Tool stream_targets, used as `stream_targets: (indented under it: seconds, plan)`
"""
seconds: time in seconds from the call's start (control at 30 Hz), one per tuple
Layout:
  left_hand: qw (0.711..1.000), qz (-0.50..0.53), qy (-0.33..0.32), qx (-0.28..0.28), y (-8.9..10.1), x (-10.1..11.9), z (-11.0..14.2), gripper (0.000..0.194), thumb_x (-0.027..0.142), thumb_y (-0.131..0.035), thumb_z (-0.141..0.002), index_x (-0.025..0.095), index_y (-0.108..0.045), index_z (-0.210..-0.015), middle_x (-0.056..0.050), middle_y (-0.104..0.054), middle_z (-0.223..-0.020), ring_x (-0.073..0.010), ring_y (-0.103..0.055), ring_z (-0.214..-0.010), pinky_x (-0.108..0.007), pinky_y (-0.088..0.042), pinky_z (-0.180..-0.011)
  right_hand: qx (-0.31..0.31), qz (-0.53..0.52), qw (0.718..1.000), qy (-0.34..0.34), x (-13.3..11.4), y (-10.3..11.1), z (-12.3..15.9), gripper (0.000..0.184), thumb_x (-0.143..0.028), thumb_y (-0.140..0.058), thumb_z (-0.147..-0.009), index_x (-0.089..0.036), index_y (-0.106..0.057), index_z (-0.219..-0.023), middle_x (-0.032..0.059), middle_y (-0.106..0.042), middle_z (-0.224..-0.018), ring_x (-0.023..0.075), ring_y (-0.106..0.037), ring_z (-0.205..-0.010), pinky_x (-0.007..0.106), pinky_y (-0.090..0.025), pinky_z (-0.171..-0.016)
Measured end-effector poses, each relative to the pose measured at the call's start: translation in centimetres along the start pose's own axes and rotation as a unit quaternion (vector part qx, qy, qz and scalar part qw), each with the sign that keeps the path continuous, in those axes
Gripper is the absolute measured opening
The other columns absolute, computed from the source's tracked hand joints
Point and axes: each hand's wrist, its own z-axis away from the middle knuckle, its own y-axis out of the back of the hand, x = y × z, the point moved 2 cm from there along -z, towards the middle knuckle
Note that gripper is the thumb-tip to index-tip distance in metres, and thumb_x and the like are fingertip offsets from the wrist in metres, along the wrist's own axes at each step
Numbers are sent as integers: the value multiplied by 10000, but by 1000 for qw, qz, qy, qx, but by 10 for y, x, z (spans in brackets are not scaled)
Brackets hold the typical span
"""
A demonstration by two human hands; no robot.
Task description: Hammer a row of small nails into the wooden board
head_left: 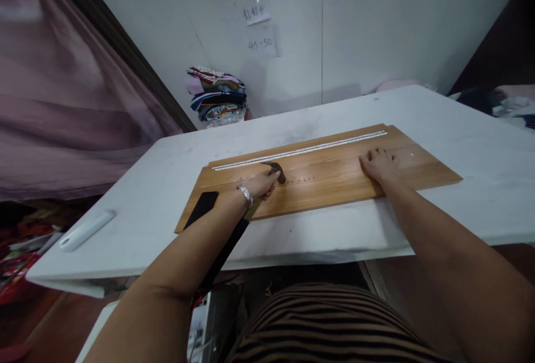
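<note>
Claw hammer (281, 176) is clasped in the left hand (261, 185); the right hand (379, 166) rests spread on the wood-grain board (334, 176).

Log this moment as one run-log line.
left hand: gripping claw hammer near its head | right hand: resting on wooden board | board: on white table

The white table (136, 201) bears a wooden board (330, 170) (plus a white object (87, 230)).
</note>
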Motion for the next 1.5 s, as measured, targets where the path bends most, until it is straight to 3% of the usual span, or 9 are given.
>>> stream_targets:
  seconds: [1.5]
  plan:
    - [1000, -9, -16, -8, 7, 2, -6, 267, 459, -511, -1108, 210, -587, -1050, 63, -503, -613, -86, -435, -428, -205, -361, -460, 10, -11, 1000, -3, -3, 3, 5, 600, -477, -282, -1062, -114, -694, -1303, 241, -621, -1479, 371, -494, -1424, 534, -349, -1180]
